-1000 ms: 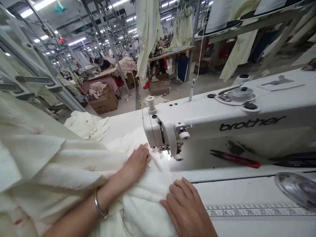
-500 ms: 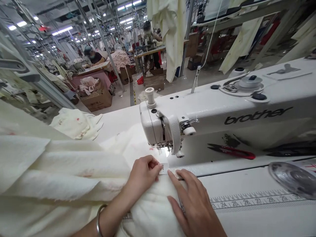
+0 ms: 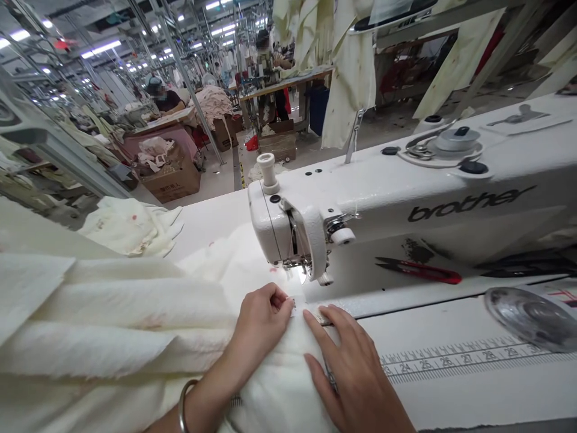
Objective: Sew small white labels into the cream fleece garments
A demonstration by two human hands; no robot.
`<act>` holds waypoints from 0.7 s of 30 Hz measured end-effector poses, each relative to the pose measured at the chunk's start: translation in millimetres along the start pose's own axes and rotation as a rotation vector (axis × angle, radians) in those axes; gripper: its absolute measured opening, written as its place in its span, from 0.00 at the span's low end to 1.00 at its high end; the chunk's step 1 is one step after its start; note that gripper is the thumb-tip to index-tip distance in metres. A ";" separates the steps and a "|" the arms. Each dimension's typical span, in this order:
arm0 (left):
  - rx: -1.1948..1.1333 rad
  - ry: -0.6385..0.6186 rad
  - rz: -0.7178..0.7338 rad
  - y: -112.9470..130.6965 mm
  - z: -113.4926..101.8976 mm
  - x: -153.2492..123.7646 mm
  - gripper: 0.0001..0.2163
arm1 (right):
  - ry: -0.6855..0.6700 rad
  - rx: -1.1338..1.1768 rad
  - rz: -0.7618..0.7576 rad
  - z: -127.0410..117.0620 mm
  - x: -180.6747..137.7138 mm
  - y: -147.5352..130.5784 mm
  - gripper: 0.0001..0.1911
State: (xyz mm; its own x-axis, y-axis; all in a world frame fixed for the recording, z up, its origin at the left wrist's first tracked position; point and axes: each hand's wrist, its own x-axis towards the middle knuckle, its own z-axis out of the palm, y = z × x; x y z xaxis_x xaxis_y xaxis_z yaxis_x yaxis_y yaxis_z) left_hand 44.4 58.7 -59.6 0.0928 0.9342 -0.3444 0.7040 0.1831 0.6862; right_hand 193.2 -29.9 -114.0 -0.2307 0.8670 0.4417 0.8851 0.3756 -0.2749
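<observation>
Just in front of the needle area of a white sewing machine [image 3: 288, 222], my left hand [image 3: 264, 319] pinches a small white label [image 3: 294, 305] between thumb and fingers. The label lies at the edge of cream fabric [image 3: 279, 367], which runs under the machine's presser area. My right hand [image 3: 347, 361] rests with fingers spread, its fingertips on the fabric edge and the machine bed just right of the label. Folds of the same cream fabric [image 3: 112, 294] spread to the left. The needle itself is hard to make out behind the lamp's glare.
Red-handled thread snips [image 3: 419, 270] lie under the machine arm. A clear round dish [image 3: 532, 319] sits to the right, above a printed ruler strip [image 3: 455, 361]. A fabric pile [image 3: 130, 225] lies at the back left. Co-workers sit at machines beyond.
The view has shifted slightly, and the hanging fabric behind the machine appears in a different position. My left hand still pinches the label; both hands stay nearly in place.
</observation>
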 end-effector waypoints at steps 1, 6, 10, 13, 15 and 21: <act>0.001 0.003 0.000 0.0 0.4 -0.2 0.07 | 0.000 0.004 -0.001 0.1 0.5 -0.1 0.25; 0.026 0.014 -0.006 0.9 3.8 -0.3 0.07 | 0.003 0.005 -0.003 0.6 2.2 -0.7 0.24; 0.107 0.040 0.083 0.1 1.0 -6.9 0.06 | 0.056 0.006 -0.017 0.5 3.1 -1.6 0.21; 0.256 0.152 0.309 -1.6 -9.1 -19.0 0.10 | 0.090 -0.001 -0.025 0.8 4.3 -2.6 0.19; 0.387 0.191 0.519 -3.2 -16.9 -28.0 0.14 | 0.101 -0.007 -0.032 0.8 5.2 -3.2 0.19; 0.817 0.003 1.016 -16.6 -23.3 -39.0 0.18 | 0.171 0.000 -0.038 -0.7 7.0 -3.9 0.18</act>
State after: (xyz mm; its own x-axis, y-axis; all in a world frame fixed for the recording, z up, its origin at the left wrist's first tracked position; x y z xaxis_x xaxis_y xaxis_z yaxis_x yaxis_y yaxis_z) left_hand 12.6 26.3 -42.7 0.8328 0.5449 0.0972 0.5426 -0.8384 0.0511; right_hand 188.4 -25.5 -109.2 -0.1915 0.7839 0.5907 0.8769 0.4070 -0.2557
